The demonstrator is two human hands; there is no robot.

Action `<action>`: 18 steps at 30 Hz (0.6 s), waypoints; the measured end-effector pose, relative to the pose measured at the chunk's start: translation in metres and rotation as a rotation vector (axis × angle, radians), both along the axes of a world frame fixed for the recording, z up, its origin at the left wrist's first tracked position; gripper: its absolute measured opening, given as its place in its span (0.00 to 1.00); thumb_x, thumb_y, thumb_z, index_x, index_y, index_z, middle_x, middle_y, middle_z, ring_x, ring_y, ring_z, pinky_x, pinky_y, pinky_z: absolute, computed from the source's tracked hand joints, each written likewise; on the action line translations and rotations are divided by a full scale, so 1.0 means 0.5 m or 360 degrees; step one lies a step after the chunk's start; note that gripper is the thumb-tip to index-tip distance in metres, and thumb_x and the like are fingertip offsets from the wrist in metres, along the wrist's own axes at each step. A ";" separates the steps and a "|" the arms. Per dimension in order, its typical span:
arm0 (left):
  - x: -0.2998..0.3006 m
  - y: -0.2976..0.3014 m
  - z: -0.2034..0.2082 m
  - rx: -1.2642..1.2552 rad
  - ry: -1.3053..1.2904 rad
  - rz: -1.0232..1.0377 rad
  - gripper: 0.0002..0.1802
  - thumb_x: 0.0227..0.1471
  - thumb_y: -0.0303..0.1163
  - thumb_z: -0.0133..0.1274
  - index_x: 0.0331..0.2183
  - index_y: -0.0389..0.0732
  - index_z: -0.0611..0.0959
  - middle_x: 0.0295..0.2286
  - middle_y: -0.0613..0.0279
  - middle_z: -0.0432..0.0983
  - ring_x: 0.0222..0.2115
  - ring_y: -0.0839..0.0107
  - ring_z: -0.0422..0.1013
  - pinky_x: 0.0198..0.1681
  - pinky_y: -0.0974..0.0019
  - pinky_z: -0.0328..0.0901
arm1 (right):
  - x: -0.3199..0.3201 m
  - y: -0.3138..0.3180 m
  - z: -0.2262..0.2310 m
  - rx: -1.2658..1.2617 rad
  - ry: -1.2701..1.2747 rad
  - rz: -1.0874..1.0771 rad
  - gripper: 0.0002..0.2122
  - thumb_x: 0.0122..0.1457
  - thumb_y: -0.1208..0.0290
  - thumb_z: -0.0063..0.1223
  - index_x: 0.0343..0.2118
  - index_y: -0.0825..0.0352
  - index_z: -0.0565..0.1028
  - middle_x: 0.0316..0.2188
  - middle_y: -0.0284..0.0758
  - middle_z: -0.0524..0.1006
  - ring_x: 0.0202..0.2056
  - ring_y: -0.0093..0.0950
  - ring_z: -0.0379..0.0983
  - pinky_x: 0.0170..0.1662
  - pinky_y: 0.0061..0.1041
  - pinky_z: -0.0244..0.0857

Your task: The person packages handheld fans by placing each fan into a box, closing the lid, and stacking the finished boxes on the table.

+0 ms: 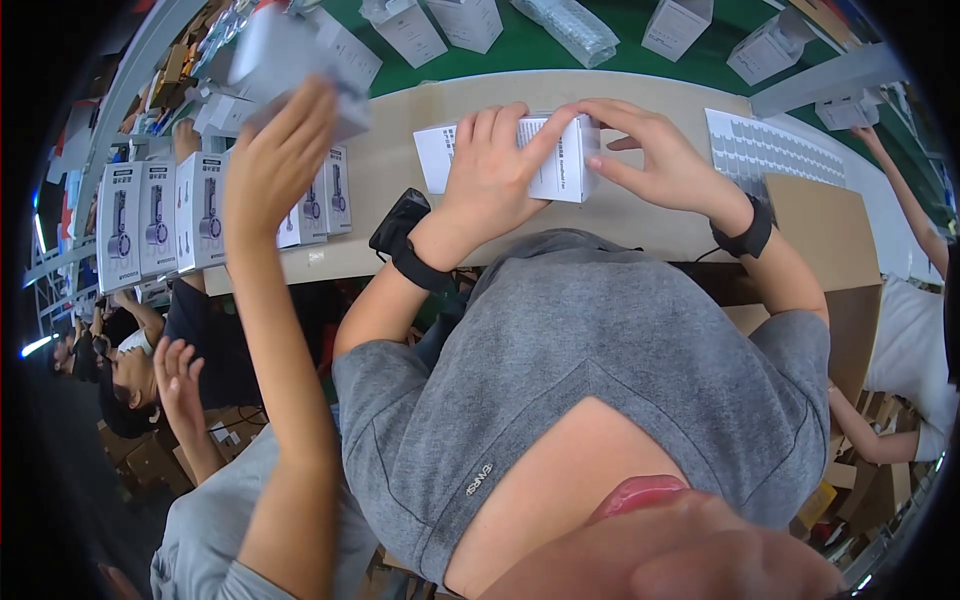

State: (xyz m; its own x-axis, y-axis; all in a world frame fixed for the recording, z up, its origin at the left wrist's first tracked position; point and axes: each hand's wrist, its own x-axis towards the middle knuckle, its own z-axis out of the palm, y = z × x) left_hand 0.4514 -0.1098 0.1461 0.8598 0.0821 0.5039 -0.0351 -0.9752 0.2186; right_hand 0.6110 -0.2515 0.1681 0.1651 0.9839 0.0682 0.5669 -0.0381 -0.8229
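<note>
A small white carton (pixel 562 172) with dark print lies on its side on the table in front of me. My left hand (pixel 497 165) rests over its left part, with the forefinger along the top and the other fingers bent over the far edge. At the carton's right end, my right hand (pixel 660 160) curves round the end, thumb and fingertips touching its edges. A flat white printed panel (pixel 433 158) shows to the left of my left hand; whether it belongs to the carton I cannot tell. Both wrists wear black straps.
A co-worker's hand (pixel 280 160) reaches in from the left with a blurred white box (pixel 290 60). Printed cartons (pixel 158 215) stand in a row at left. Beyond the table (pixel 390 190), more white boxes (pixel 678 28) stand on green. A label sheet (pixel 770 145) and cardboard box (pixel 825 225) are right.
</note>
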 end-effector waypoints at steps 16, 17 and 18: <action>0.004 -0.019 -0.015 0.0043 0.0143 0.0049 0.43 0.30 0.39 0.61 0.52 0.53 0.64 0.35 0.53 0.62 0.36 0.57 0.60 0.40 0.57 0.53 | -0.003 0.003 -0.037 -0.0060 0.0322 -0.0002 0.24 0.50 0.75 0.50 0.52 0.69 0.61 0.49 0.41 0.64 0.50 0.32 0.63 0.43 0.29 0.68; 0.005 -0.020 -0.015 0.0033 0.0158 0.0058 0.43 0.30 0.39 0.61 0.52 0.53 0.65 0.35 0.53 0.63 0.36 0.57 0.60 0.40 0.57 0.53 | -0.005 0.006 -0.041 -0.0058 0.0326 -0.0020 0.24 0.50 0.75 0.50 0.51 0.69 0.61 0.49 0.40 0.65 0.50 0.32 0.63 0.43 0.28 0.68; 0.005 -0.022 -0.015 0.0023 0.0173 0.0066 0.43 0.30 0.39 0.61 0.52 0.52 0.65 0.35 0.53 0.63 0.36 0.57 0.60 0.40 0.57 0.53 | -0.005 0.007 -0.045 -0.0056 0.0330 -0.0039 0.24 0.50 0.75 0.49 0.51 0.70 0.61 0.48 0.40 0.65 0.49 0.32 0.63 0.42 0.28 0.68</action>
